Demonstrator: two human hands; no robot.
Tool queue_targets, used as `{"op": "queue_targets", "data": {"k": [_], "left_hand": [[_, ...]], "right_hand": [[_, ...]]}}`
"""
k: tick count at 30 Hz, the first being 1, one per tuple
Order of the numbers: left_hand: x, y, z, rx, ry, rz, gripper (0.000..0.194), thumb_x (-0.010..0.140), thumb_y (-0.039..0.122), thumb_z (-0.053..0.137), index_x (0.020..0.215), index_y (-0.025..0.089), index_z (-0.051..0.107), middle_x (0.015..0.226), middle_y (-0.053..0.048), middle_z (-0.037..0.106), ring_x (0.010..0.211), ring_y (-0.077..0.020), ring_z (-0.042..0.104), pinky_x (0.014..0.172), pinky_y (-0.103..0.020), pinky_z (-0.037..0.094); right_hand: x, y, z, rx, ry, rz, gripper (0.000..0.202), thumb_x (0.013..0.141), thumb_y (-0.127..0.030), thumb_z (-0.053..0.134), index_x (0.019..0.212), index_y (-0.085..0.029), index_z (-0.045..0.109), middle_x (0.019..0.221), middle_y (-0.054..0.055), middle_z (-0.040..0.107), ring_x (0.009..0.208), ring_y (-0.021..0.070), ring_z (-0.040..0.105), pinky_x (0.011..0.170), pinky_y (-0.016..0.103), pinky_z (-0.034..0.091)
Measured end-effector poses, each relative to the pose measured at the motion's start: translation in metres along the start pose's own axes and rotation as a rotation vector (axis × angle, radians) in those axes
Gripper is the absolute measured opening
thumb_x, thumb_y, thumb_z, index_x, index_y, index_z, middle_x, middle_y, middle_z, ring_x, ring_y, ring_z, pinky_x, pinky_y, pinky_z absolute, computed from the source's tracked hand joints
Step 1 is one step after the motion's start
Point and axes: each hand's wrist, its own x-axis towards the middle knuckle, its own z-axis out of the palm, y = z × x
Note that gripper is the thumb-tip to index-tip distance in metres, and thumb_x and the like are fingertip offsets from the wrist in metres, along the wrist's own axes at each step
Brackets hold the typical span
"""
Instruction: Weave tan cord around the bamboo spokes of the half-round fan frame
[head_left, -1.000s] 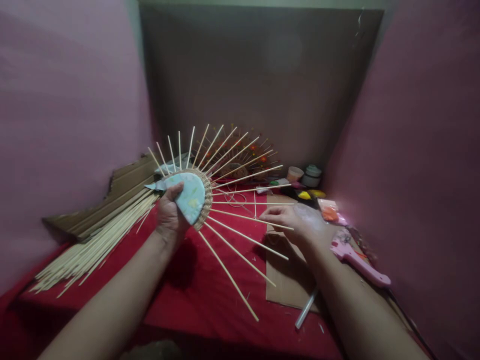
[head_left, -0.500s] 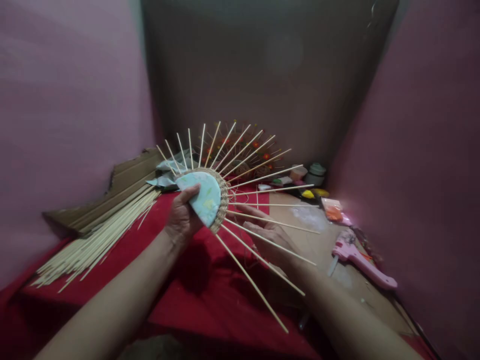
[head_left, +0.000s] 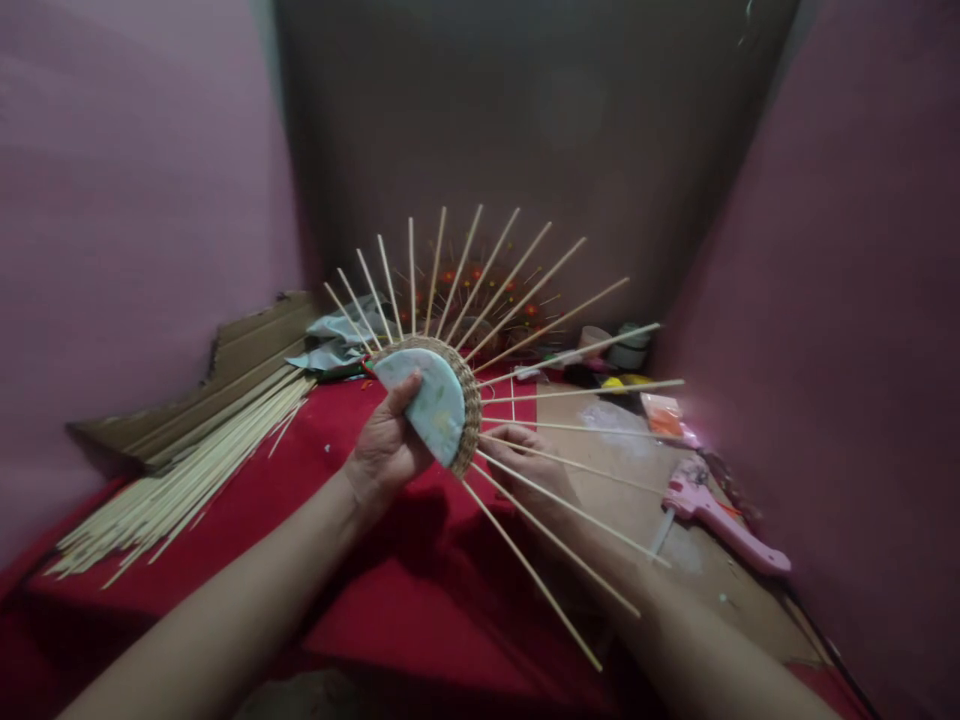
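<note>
My left hand (head_left: 390,435) grips a half-round fan-shaped piece (head_left: 429,400) covered in pale blue patterned cloth, thumb on its front face. A braided straw-coloured band (head_left: 471,400) runs round its curved edge. Thin wooden sticks (head_left: 534,295) spread outward from that band like rays. Behind the lower right sticks is my right hand (head_left: 536,475), its fingers bent together close to the band. Sticks partly cover those fingers, and what they pinch cannot be made out.
Loose sticks (head_left: 187,470) lie in a bundle on the red cloth (head_left: 420,620), beside torn cardboard (head_left: 255,345). At right, a pink glue gun (head_left: 720,520) rests on a brown board (head_left: 622,470). A finished-looking fan decoration with red dots (head_left: 491,275) stands behind, near small containers (head_left: 630,348).
The half-round piece and my left hand have shifted right, its upper sticks reaching higher in view. My right hand's fingers, stretched before, are now bent together near the band.
</note>
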Motion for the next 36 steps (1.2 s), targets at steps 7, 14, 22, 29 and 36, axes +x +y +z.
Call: {"op": "queue_targets", "data": {"k": [7,14,22,29,36], "left_hand": [[-0.004,-0.003,0.004,0.114,-0.041,0.002,0.023,0.087,0.027,0.044,0.093,0.011,0.061,0.078,-0.010,0.071,0.068,-0.0214,0.067,0.073,-0.038,0.055],[-0.008,-0.004,0.007,0.249,-0.061,0.000,0.036,0.089,0.032,0.036,0.099,0.009,0.060,0.068,-0.012,0.069,0.058,-0.0235,0.066,0.054,-0.034,0.055],[-0.007,-0.005,-0.001,0.196,-0.122,-0.004,0.030,0.088,0.032,0.041,0.091,0.010,0.062,0.073,-0.010,0.070,0.061,-0.0196,0.067,0.062,-0.030,0.056],[-0.007,-0.004,-0.001,0.196,-0.076,-0.016,0.029,0.087,0.031,0.043,0.095,0.009,0.062,0.073,-0.011,0.070,0.063,-0.0213,0.067,0.065,-0.034,0.057],[0.002,0.007,-0.003,0.188,0.001,0.120,0.026,0.087,0.028,0.045,0.097,0.011,0.062,0.076,-0.009,0.070,0.068,-0.0209,0.068,0.073,-0.036,0.056]], "right_hand": [[0.004,0.003,-0.004,-0.042,0.044,-0.013,0.026,0.065,-0.039,0.071,0.063,-0.016,0.059,0.055,-0.006,0.049,0.048,0.0058,0.035,0.046,0.021,0.027],[0.006,0.007,-0.007,-0.126,0.076,-0.119,0.025,0.066,-0.040,0.069,0.062,-0.017,0.060,0.054,-0.006,0.048,0.049,0.0068,0.036,0.049,0.023,0.029],[0.006,0.005,-0.003,-0.130,0.064,-0.078,0.023,0.068,-0.040,0.068,0.075,-0.019,0.067,0.077,0.002,0.066,0.061,0.0119,0.052,0.057,0.026,0.041],[0.005,0.001,-0.002,-0.192,0.040,-0.115,0.017,0.068,-0.035,0.068,0.065,-0.018,0.066,0.067,-0.001,0.061,0.066,0.0129,0.053,0.067,0.027,0.042],[0.005,-0.024,-0.024,-0.208,-0.018,0.058,0.024,0.061,-0.034,0.074,0.059,-0.017,0.058,0.053,-0.005,0.048,0.048,0.0066,0.037,0.046,0.023,0.028]]}}
